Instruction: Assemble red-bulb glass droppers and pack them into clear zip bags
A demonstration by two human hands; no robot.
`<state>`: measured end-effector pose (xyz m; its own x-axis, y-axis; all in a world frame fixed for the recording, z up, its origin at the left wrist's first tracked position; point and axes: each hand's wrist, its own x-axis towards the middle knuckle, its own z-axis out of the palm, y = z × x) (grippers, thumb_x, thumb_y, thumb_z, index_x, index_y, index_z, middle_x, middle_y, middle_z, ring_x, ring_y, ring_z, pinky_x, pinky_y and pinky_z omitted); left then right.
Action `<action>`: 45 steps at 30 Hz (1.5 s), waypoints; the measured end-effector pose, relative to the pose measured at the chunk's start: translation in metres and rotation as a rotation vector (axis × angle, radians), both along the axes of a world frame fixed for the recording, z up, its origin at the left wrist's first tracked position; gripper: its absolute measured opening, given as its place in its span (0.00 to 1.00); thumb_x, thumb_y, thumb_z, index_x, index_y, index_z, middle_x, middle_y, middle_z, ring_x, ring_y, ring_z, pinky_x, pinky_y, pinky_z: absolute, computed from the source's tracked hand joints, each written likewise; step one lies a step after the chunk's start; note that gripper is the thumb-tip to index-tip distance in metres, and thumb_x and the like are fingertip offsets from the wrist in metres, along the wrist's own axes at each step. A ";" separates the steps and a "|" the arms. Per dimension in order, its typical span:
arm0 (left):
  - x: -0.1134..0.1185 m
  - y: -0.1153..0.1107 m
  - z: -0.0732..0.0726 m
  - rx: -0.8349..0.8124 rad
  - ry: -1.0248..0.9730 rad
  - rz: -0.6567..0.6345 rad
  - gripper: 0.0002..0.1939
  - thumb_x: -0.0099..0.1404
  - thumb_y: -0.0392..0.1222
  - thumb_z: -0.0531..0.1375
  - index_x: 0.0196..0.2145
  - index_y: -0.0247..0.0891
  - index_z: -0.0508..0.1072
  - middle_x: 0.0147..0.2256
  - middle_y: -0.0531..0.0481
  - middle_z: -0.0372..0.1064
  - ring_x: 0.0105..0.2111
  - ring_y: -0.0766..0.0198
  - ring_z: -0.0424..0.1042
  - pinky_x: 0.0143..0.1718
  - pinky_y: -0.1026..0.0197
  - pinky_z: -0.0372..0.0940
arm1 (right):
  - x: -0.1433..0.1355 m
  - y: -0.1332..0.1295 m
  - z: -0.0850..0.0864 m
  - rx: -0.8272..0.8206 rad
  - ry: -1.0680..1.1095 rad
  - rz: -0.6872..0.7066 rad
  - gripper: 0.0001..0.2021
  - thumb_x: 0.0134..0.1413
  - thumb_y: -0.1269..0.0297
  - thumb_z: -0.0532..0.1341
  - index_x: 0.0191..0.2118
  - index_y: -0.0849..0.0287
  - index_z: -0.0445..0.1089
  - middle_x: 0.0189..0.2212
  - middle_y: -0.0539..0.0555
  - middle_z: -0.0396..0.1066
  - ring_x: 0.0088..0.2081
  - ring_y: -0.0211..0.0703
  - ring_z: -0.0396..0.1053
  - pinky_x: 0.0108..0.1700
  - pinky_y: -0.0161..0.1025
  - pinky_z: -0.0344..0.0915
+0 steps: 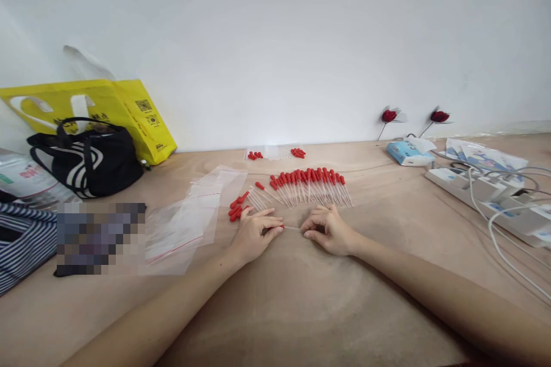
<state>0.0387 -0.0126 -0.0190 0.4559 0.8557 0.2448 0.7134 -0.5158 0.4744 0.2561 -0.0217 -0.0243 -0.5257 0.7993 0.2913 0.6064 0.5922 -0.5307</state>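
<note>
Just above the tabletop, my left hand [258, 234] pinches a red rubber dropper bulb [282, 227], most of it hidden by the fingers. A thin clear dropper tube [293, 229] runs from the bulb to my right hand [325, 230], whose fingertips grip its other end. Whether the tube sits fully inside the bulb cannot be made out. Beyond my hands lies a fanned row of red-capped droppers [307, 183]. Several loose red bulbs [236, 209] and bare clear tubes [259, 199] lie close to my left hand.
Clear zip bags [189, 212] overlap on the left. Against the wall, a small bag [275, 152] holds bulbs and tubes. A black bag [90, 155] and yellow bag [150, 120] stand far left. A tissue pack [408, 152] and a power strip [495, 200] with cables occupy the right.
</note>
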 end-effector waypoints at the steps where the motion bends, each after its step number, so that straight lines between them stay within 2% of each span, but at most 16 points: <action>1: 0.000 0.000 0.001 -0.005 0.000 0.002 0.06 0.58 0.40 0.57 0.32 0.49 0.74 0.38 0.57 0.73 0.48 0.56 0.65 0.51 0.40 0.39 | 0.000 0.001 0.000 -0.011 0.008 -0.004 0.02 0.48 0.70 0.59 0.28 0.57 0.68 0.24 0.47 0.68 0.33 0.38 0.62 0.41 0.43 0.46; 6: 0.001 -0.001 0.003 -0.029 -0.007 0.002 0.06 0.58 0.40 0.57 0.31 0.48 0.74 0.38 0.57 0.73 0.48 0.56 0.64 0.52 0.41 0.40 | -0.003 0.003 0.000 -0.023 0.031 -0.021 0.03 0.48 0.71 0.59 0.27 0.57 0.68 0.24 0.47 0.67 0.32 0.37 0.61 0.41 0.43 0.45; 11: -0.001 0.001 0.001 -0.030 -0.013 -0.008 0.06 0.57 0.41 0.57 0.32 0.48 0.73 0.38 0.57 0.73 0.48 0.56 0.64 0.51 0.41 0.41 | -0.002 0.006 -0.002 0.095 0.002 -0.036 0.02 0.47 0.71 0.59 0.28 0.57 0.69 0.24 0.48 0.67 0.32 0.38 0.60 0.40 0.42 0.45; 18: -0.002 0.000 -0.001 0.129 0.021 -0.033 0.06 0.58 0.42 0.56 0.32 0.45 0.73 0.36 0.54 0.74 0.47 0.55 0.65 0.50 0.43 0.41 | 0.000 0.005 -0.004 0.199 0.004 -0.046 0.03 0.50 0.68 0.57 0.28 0.58 0.68 0.23 0.49 0.66 0.31 0.38 0.60 0.42 0.43 0.44; 22: -0.002 -0.001 -0.003 0.168 0.037 -0.047 0.05 0.59 0.41 0.56 0.32 0.45 0.73 0.35 0.55 0.74 0.46 0.56 0.66 0.49 0.44 0.41 | 0.000 0.001 -0.002 0.203 -0.011 -0.021 0.02 0.49 0.68 0.58 0.28 0.57 0.68 0.24 0.48 0.67 0.32 0.38 0.60 0.44 0.45 0.43; 30: -0.001 -0.003 0.000 0.217 0.017 -0.033 0.05 0.60 0.40 0.55 0.30 0.43 0.71 0.33 0.55 0.74 0.43 0.58 0.68 0.50 0.47 0.41 | -0.013 -0.002 -0.002 0.174 -0.042 -0.093 0.03 0.50 0.67 0.57 0.29 0.56 0.68 0.26 0.49 0.68 0.34 0.40 0.60 0.42 0.44 0.44; 35: 0.000 -0.003 0.002 0.164 -0.038 -0.011 0.05 0.59 0.39 0.55 0.30 0.43 0.71 0.32 0.54 0.74 0.43 0.59 0.68 0.50 0.47 0.42 | -0.016 -0.003 -0.003 0.211 -0.003 -0.094 0.03 0.49 0.70 0.57 0.27 0.58 0.67 0.25 0.50 0.67 0.33 0.40 0.59 0.42 0.43 0.44; 40: -0.001 -0.002 0.001 0.054 -0.105 0.025 0.05 0.58 0.41 0.56 0.30 0.44 0.72 0.34 0.54 0.73 0.44 0.58 0.67 0.51 0.45 0.42 | -0.016 -0.003 -0.005 0.315 -0.010 -0.072 0.05 0.50 0.69 0.56 0.27 0.59 0.67 0.24 0.50 0.66 0.33 0.40 0.58 0.43 0.44 0.44; 45: -0.002 -0.001 0.001 -0.053 -0.148 -0.013 0.06 0.58 0.41 0.55 0.29 0.42 0.72 0.36 0.52 0.73 0.45 0.57 0.67 0.51 0.46 0.45 | -0.015 -0.002 -0.005 0.409 -0.064 -0.033 0.05 0.51 0.69 0.54 0.28 0.60 0.66 0.25 0.50 0.66 0.33 0.39 0.58 0.43 0.44 0.44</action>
<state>0.0364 -0.0133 -0.0183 0.4296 0.8634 0.2646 0.6269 -0.4960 0.6008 0.2412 -0.0241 -0.0294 -0.5288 0.6412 0.5561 0.6529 0.7259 -0.2161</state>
